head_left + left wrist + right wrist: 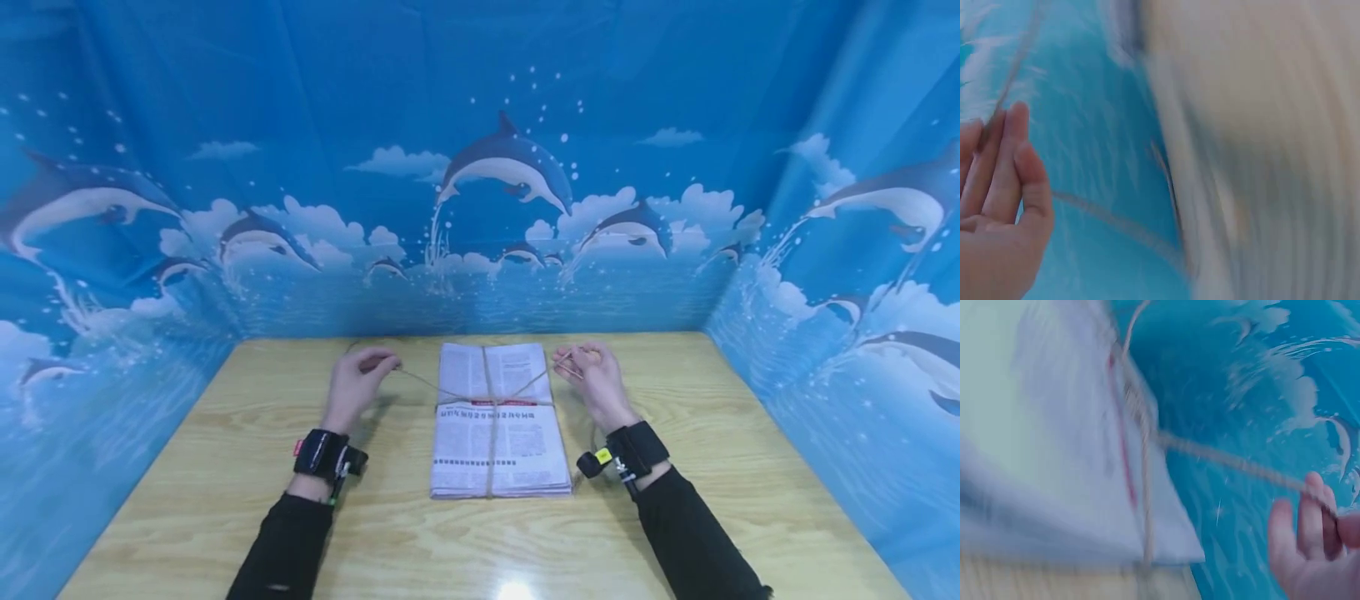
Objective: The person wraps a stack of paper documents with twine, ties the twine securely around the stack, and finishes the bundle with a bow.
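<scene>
A folded stack of newspapers [457, 446] lies in the middle of the table, wrapped by twine [492, 454] that runs both lengthwise and across. From the crossing on top, two strands spread out in a V. My left hand [354, 387] pinches the strand on the left, and my right hand [597, 385] pinches the one on the right, both beyond the paper's side edges. In the right wrist view, the strand [1235, 462] stretches straight from the crossing to the fingertips. The left wrist view is blurred, with twine at the fingertips of the left hand [1004, 181].
The wooden table [247, 450] reaches to a blue curtain [360, 100] printed with dolphins, which hangs behind it and along both sides. Black straps with small cameras sit on both wrists, the right one [636, 448] beside the stack's near right corner.
</scene>
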`<control>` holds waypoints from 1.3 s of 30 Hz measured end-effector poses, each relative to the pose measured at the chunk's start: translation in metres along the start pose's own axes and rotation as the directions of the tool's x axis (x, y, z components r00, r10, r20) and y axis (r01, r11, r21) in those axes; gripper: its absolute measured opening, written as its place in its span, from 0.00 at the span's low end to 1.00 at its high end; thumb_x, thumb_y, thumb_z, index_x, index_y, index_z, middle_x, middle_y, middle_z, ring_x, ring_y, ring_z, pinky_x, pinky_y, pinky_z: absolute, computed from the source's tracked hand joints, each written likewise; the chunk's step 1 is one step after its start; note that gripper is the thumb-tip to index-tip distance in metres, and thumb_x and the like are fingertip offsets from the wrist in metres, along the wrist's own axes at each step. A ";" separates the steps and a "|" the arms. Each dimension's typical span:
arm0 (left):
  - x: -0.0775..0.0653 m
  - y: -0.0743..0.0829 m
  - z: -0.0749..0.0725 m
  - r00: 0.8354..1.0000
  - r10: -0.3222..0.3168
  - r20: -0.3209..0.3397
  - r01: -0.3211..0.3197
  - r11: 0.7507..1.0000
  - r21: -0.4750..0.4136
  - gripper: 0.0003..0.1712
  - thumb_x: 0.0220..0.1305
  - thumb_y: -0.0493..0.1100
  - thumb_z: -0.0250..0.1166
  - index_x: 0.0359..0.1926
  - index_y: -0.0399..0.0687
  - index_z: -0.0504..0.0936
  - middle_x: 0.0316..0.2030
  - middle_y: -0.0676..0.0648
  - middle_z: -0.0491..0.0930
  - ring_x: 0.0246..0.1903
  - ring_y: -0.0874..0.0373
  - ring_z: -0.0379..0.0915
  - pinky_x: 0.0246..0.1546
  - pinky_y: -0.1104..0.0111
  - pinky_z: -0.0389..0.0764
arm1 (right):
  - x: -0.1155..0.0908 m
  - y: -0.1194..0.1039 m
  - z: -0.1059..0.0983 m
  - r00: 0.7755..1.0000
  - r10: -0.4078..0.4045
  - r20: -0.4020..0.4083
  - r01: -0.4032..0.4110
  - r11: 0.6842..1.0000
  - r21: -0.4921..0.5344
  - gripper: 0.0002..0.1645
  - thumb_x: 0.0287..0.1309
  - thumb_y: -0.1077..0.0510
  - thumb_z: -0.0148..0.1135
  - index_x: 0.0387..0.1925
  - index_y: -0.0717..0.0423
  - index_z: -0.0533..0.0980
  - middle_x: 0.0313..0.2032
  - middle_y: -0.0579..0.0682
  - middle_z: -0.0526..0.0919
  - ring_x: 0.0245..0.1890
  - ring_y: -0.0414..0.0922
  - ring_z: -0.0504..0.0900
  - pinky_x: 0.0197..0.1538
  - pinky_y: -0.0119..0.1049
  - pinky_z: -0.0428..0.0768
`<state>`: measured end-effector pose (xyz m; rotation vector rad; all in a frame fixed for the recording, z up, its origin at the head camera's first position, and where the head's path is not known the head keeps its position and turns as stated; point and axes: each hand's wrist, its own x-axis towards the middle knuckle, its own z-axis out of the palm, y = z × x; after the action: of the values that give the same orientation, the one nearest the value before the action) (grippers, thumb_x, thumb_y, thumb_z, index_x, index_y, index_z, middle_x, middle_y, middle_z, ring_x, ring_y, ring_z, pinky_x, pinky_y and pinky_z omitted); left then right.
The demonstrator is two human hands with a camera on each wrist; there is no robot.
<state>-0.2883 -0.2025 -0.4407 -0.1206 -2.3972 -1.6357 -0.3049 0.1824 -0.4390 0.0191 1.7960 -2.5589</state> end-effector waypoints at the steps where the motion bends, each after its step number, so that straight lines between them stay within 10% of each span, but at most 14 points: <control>1: 0.001 0.002 0.002 1.000 -0.014 0.000 0.014 0.995 -0.096 0.17 0.69 0.48 0.62 0.53 0.45 0.81 0.41 0.46 0.86 0.43 0.55 0.83 0.47 0.62 0.81 | 0.000 -0.002 0.000 1.000 0.031 0.002 -0.031 0.998 0.054 0.11 0.73 0.62 0.47 0.51 0.64 0.61 0.43 0.52 0.82 0.47 0.43 0.84 0.64 0.45 0.73; 5: 0.003 0.009 0.007 0.994 -0.097 0.048 0.109 0.871 -0.479 0.15 0.74 0.43 0.55 0.58 0.45 0.74 0.39 0.44 0.84 0.42 0.56 0.83 0.50 0.64 0.81 | -0.001 -0.010 -0.002 0.982 0.185 0.048 -0.191 0.930 0.313 0.12 0.74 0.61 0.46 0.54 0.61 0.65 0.44 0.49 0.82 0.51 0.42 0.81 0.70 0.41 0.67; 11: 0.004 0.009 0.004 0.970 -0.204 0.136 0.233 0.594 -0.770 0.12 0.77 0.39 0.48 0.54 0.44 0.74 0.32 0.48 0.79 0.36 0.56 0.81 0.50 0.65 0.81 | 0.000 -0.017 -0.012 0.920 0.350 0.177 -0.379 0.673 0.635 0.09 0.73 0.60 0.47 0.50 0.55 0.71 0.42 0.48 0.82 0.49 0.39 0.80 0.71 0.30 0.61; 15: 0.006 0.003 -0.001 0.949 -0.264 0.171 0.287 0.509 -0.811 0.12 0.77 0.38 0.45 0.52 0.44 0.74 0.27 0.51 0.74 0.26 0.61 0.75 0.40 0.70 0.81 | 0.003 -0.018 -0.018 0.922 0.351 0.164 -0.370 0.677 0.636 0.08 0.73 0.57 0.46 0.43 0.54 0.72 0.37 0.45 0.78 0.39 0.36 0.77 0.62 0.27 0.70; 17: 0.006 0.000 -0.002 0.939 -0.283 0.194 0.324 0.545 -0.774 0.12 0.78 0.38 0.44 0.54 0.43 0.72 0.26 0.52 0.71 0.22 0.63 0.70 0.33 0.72 0.79 | 0.005 -0.017 -0.021 0.927 0.350 0.138 -0.359 0.715 0.600 0.10 0.74 0.55 0.45 0.42 0.54 0.73 0.36 0.44 0.75 0.35 0.36 0.74 0.53 0.25 0.73; 22: 0.004 -0.006 -0.003 0.911 -0.315 0.268 0.411 0.756 -0.509 0.18 0.78 0.37 0.42 0.62 0.35 0.66 0.27 0.53 0.68 0.22 0.66 0.63 0.26 0.75 0.70 | 0.010 -0.010 -0.033 0.932 0.348 0.102 -0.351 0.794 0.497 0.11 0.75 0.56 0.44 0.41 0.54 0.73 0.35 0.44 0.72 0.33 0.35 0.69 0.42 0.24 0.71; 25: 0.001 -0.009 -0.002 0.888 -0.341 0.309 0.437 0.835 -0.333 0.21 0.78 0.36 0.41 0.66 0.31 0.64 0.28 0.52 0.68 0.24 0.66 0.63 0.27 0.74 0.69 | 0.013 -0.004 -0.040 0.929 0.363 0.075 -0.360 0.834 0.418 0.11 0.75 0.57 0.44 0.43 0.55 0.73 0.33 0.44 0.73 0.32 0.35 0.70 0.39 0.24 0.72; 34: -0.001 -0.017 -0.004 0.809 -0.393 0.437 0.499 0.852 -0.156 0.20 0.73 0.32 0.44 0.61 0.26 0.68 0.28 0.50 0.71 0.24 0.64 0.64 0.25 0.73 0.69 | 0.014 0.010 -0.039 0.953 0.291 0.082 -0.290 0.957 -0.016 0.10 0.76 0.60 0.42 0.45 0.56 0.71 0.34 0.44 0.77 0.28 0.35 0.69 0.32 0.25 0.69; 39: -0.003 -0.017 -0.004 0.771 -0.347 0.533 0.460 0.883 -0.091 0.19 0.74 0.34 0.44 0.58 0.24 0.69 0.26 0.50 0.72 0.22 0.64 0.64 0.21 0.74 0.65 | 0.012 0.019 -0.029 0.966 0.245 0.086 -0.197 0.908 -0.370 0.10 0.74 0.61 0.45 0.46 0.63 0.70 0.46 0.52 0.78 0.26 0.37 0.67 0.28 0.26 0.68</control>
<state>-0.2887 -0.2126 -0.4557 -0.0739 -2.7551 -2.3183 -0.3166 0.2034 -0.4666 0.0466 2.0458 -2.0014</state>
